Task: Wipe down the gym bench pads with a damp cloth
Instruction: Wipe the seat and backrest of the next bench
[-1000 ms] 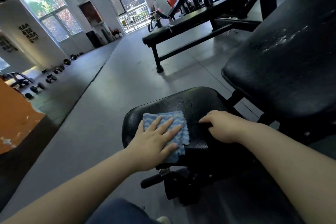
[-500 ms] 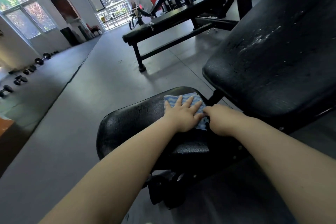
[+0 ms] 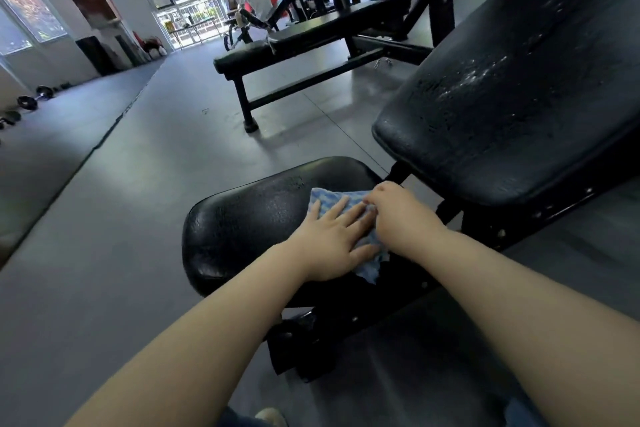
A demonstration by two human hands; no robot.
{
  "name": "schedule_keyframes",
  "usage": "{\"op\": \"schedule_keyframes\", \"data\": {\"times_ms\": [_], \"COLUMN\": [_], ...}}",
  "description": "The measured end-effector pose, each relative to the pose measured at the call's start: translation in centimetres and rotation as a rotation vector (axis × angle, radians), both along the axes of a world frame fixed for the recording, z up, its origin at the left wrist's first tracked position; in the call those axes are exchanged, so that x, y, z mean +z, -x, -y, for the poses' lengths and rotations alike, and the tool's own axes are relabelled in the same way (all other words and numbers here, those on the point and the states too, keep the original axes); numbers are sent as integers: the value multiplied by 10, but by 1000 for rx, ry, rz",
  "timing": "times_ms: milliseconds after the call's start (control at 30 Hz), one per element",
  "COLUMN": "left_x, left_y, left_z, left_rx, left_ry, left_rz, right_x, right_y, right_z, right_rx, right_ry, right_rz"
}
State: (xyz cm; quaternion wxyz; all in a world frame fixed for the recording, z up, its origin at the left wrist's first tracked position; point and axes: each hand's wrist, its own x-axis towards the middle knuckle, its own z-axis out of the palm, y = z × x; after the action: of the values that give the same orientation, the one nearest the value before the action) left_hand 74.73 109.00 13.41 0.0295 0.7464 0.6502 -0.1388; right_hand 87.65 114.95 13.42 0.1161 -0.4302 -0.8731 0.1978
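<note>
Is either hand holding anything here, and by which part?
The left hand presses flat on the cloth. The right hand curls over its right edge; an actual pinch cannot be told.

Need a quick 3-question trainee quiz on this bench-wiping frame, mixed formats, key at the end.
1. True or false: the left hand lies flat, fingers spread, on the blue cloth.
2. Which pad is the cloth on? A) the seat pad B) the tilted back pad C) the flat bench across the floor
3. Fill in: the right hand rests on the cloth's edge on the side nearer the ____ pad.

Key: 1 true; 2 A; 3 back
</note>
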Motion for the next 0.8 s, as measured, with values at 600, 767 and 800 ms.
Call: {"op": "schedule_keyframes", "data": {"times_ms": [600, 767, 800], "left_x": [38, 43, 44], "left_y": [80, 66, 64], "left_z": [62, 61, 62], "left_rx": [172, 164, 163], "left_ry": [-159, -82, -65], "left_rz": [230, 190, 182], "right_x": [-10, -22, -24], "right_y": [86, 48, 38], "right_z": [49, 21, 14], "right_rx": [-73, -163, -203], "right_ry": [41, 57, 84], "right_rz": [175, 184, 187]}}
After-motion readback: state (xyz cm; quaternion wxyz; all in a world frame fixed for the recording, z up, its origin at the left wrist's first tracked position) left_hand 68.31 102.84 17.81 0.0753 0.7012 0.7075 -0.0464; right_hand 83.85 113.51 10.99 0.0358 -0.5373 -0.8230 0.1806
